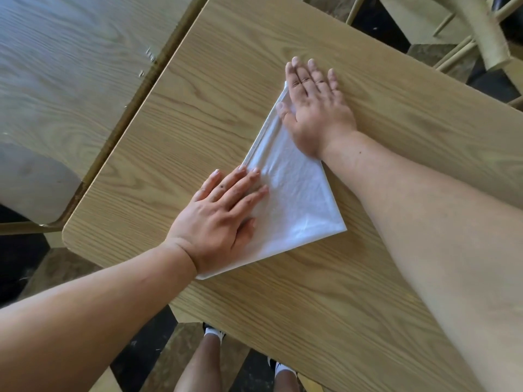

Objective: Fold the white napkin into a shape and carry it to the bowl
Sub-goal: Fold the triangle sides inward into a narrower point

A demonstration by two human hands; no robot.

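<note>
Napkin (294, 199): lying mid-counter (311, 306) as a triangle. We are pressing it flat, left hand (219, 219) at 7 o'clock, right hand (314, 108) at 12, both spread open, gripping nothing. Folding step; next fold needs a pinched corner. Bowl unseen.

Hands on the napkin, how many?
2. Left hand flat on the napkin at its near-left part; right hand flat on its far corner. None hidden.
</note>
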